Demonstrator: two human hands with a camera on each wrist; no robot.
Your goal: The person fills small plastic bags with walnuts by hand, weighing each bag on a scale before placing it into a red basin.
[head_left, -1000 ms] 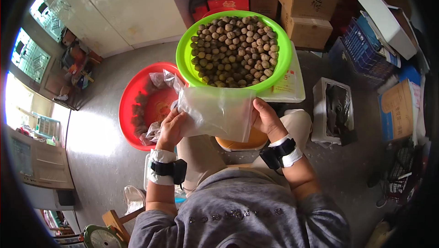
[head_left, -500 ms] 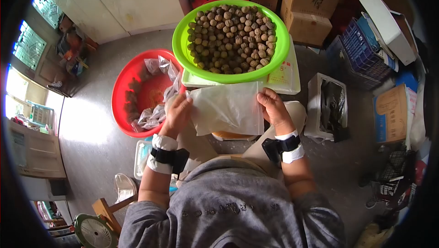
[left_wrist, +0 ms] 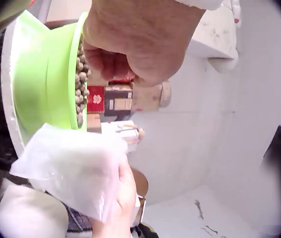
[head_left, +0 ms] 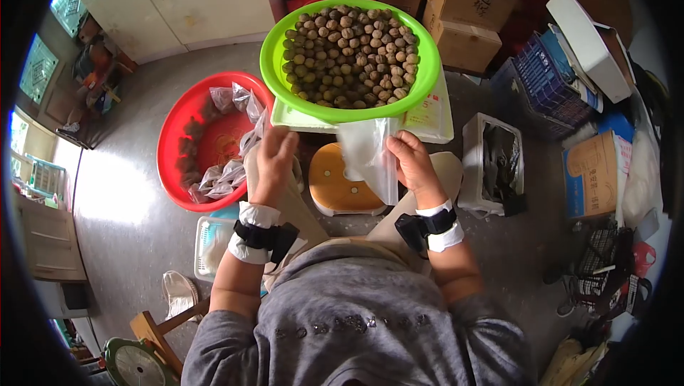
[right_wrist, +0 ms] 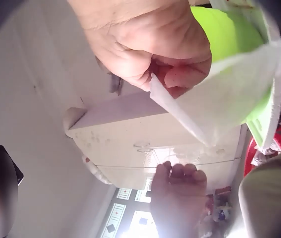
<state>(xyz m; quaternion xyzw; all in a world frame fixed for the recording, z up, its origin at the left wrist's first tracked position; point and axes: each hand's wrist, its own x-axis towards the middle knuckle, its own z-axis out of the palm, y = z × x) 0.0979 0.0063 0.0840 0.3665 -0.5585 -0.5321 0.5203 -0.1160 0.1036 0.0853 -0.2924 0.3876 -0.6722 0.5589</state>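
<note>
My right hand [head_left: 417, 167] pinches the edge of a clear plastic bag [head_left: 365, 157], which hangs in front of the green basin. In the right wrist view the thumb and fingers are closed on the bag's folded edge [right_wrist: 180, 119]. Across from it, my left hand [head_left: 273, 165] is held up apart from the bag, its fingers loosely bent and holding nothing. Beyond both hands, the lime green basin [head_left: 430, 72] is filled with walnuts [head_left: 349, 55]. To the left, a red basin [head_left: 169, 176] contains filled plastic bags [head_left: 222, 181] along its sides.
The green basin stands on a white foam box [head_left: 303, 120]. A round orange-topped stool [head_left: 335, 183] is between the knees. Right of the legs stands a grey bin [head_left: 479, 172] with a black liner. Cardboard boxes [head_left: 467, 45] are stacked behind, beside a blue crate [head_left: 541, 76].
My left hand has let go of the bag and moved apart from it. The bag, earlier stretched between both hands, now hangs narrower from the right hand alone.
</note>
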